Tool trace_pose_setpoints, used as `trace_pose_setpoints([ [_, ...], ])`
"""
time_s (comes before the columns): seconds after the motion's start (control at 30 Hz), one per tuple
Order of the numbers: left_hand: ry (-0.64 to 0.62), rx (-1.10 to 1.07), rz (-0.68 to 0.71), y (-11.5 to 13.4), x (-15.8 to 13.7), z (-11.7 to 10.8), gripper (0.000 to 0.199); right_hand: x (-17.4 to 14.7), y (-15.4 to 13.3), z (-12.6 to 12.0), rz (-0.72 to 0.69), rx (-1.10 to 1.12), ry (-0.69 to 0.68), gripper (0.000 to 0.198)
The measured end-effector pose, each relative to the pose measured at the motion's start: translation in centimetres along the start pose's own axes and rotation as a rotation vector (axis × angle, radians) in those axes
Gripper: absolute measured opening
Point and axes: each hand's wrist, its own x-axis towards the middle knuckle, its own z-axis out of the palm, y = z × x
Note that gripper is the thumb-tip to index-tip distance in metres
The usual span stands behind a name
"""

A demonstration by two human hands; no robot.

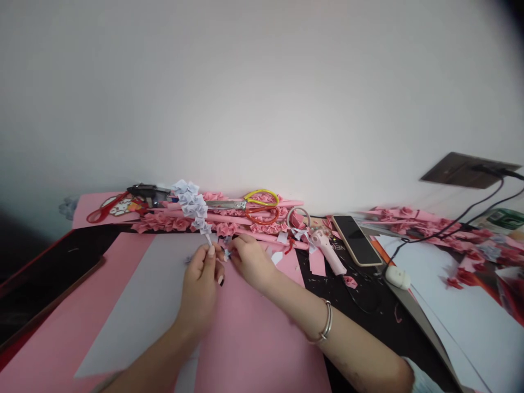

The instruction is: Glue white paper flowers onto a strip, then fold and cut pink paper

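Note:
My left hand [201,284] is closed around the thin lower end of a stem of folded pale blue paper flowers [193,206], which tilts up and to the left. Close by on the right, my right hand [252,262] has its fingers pinched together at a small pale blue paper flower [226,254]; its fingertips are partly hidden. Beneath both hands lie pink paper sheets [262,333] and a white sheet [151,284]. Scissors [245,204] with yellow and red handles rest on pink paper flower stems [176,222] behind the hands.
A pink glue gun [328,251] and a phone [357,240] lie to the right, beside a white earbud case [397,278]. More pink flowers [470,245] and white paper [458,311] are farther right. Black cords run from a wall socket [462,170].

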Motion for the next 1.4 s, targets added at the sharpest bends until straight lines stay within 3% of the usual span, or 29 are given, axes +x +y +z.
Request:
trace_pose_setpoints([
  [0.17, -0.035, -0.006, -0.05, -0.2, 0.2, -0.2, 0.022, -1.8, 0.5, -2.0, -0.001, 0.07, 0.023, 0.02],
  [0.27, -0.081, -0.02, -0.134, -0.2, 0.0, 0.1, 0.025, -3.6, 0.5, -3.6, 0.0, 0.18, 0.115, 0.018],
  [0.43, -0.399, -0.249, -0.347, -0.1, -1.2, 1.1, 0.022, -6.9, 0.6, -5.0, 0.072, 0.3, 0.167, 0.02],
  [0.53, -0.513, -0.314, -0.422, -0.1, -1.8, 1.5, 0.017, -8.1, 0.8, -4.9, 0.1, 0.324, 0.178, 0.019],
  [1.13, -0.562, -0.092, -0.319, 0.4, -1.6, 1.6, 0.024, -8.9, 1.3, -4.5, 0.0, 0.273, 0.147, 0.015],
  [1.4, -0.598, -0.065, -0.302, -0.1, -1.5, 1.4, 0.026, -8.7, 1.2, -5.1, -0.103, 0.177, 0.037, 0.021],
])
